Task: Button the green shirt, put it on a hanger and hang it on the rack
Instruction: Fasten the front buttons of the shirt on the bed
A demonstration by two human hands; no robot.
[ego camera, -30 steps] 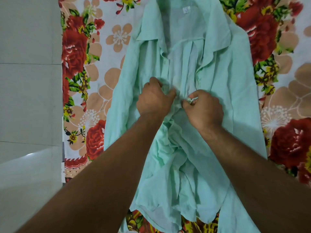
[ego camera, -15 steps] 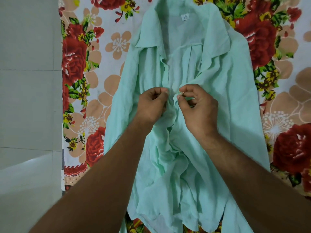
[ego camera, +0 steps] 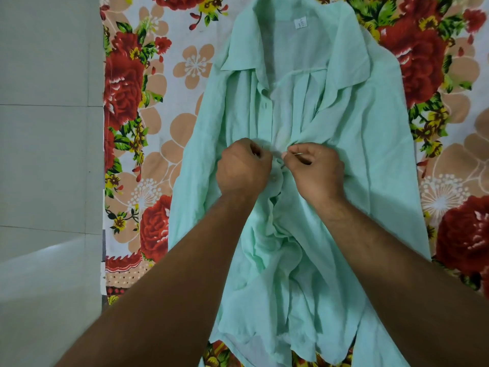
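Nearest to me, the hem of the green shirt (ego camera: 299, 274) lies rumpled and open, its two front panels bunched in folds between my forearms, with a bit of the floral bedsheet (ego camera: 132, 83) showing under the bottom edge. The shirt is spread front-up on that sheet, collar at the far end.

Farther up, at the middle of the placket, my left hand (ego camera: 243, 169) is curled closed, pinching the left front edge of the cloth. My right hand (ego camera: 316, 170) is closed too, thumb and forefinger nipping the right front edge just beside the left hand, the fingertips of the two hands almost touching. A pale button (ego camera: 274, 178) shows on the placket just near of the pinch, between my hands.

Beyond my hands the shirt front is open up to the collar (ego camera: 239, 53), which lies spread wide, with a small white label (ego camera: 300, 23) inside the neck. To the left of the sheet is pale tiled floor (ego camera: 47, 154).
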